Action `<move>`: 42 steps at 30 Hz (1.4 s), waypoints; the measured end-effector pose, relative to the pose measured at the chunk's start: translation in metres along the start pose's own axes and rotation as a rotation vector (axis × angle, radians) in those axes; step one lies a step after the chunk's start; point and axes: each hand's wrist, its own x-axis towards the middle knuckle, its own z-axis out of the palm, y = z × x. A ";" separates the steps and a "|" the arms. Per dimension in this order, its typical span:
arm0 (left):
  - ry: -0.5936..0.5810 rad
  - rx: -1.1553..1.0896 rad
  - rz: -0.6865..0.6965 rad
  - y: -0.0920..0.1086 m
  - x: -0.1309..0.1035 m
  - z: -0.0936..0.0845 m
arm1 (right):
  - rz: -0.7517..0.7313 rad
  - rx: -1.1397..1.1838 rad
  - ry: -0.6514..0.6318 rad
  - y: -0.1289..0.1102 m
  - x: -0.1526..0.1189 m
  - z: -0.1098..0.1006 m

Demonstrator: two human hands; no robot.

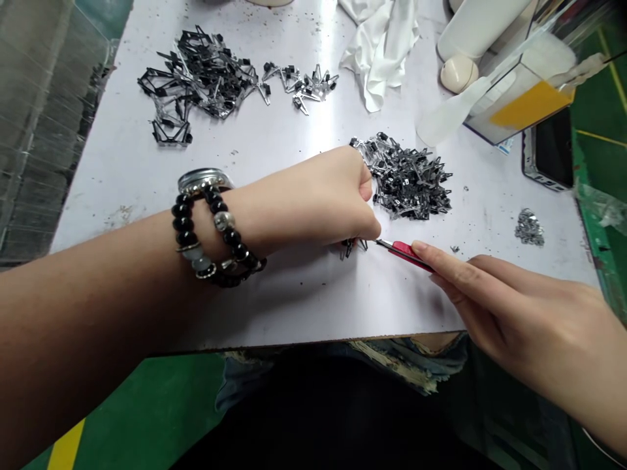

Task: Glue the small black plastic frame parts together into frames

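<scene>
My left hand (337, 196) is closed in a loose fist in the middle, its back toward me. Below it peeks a small black plastic part (349, 248), mostly hidden by the hand; the fingers appear to hold it. Between thumb and fingers, my right hand (519, 307) grips slim red tweezers (406, 253). Their thin metal tip points left and meets the left hand's edge near the small part. Just beyond the left hand lies a dense pile of small black and clear plastic parts (414, 179). To the right sits a little heap of tiny shiny metal pieces (529, 227).
A larger pile of black frame-like parts (206, 75) lies at the back left, with several loose ones beside it. White cloth (379, 49) lies at the back. A clear box with a yellow panel (526, 108), a white bottle (477, 29) and a phone (551, 150) stand right.
</scene>
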 end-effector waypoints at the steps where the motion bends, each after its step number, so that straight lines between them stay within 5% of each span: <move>1: 0.001 0.002 0.002 0.000 0.000 0.000 | 0.004 0.000 -0.002 0.000 0.000 0.000; 26: 0.059 0.023 0.000 0.003 0.000 -0.001 | -0.018 -0.079 -0.007 -0.019 -0.002 -0.005; 34: 0.067 -0.033 0.027 0.004 0.000 0.001 | 0.234 0.553 -0.085 -0.017 0.010 -0.006; 42: 0.075 -0.031 0.026 0.002 0.000 -0.001 | 0.755 1.311 -0.502 -0.005 0.025 -0.005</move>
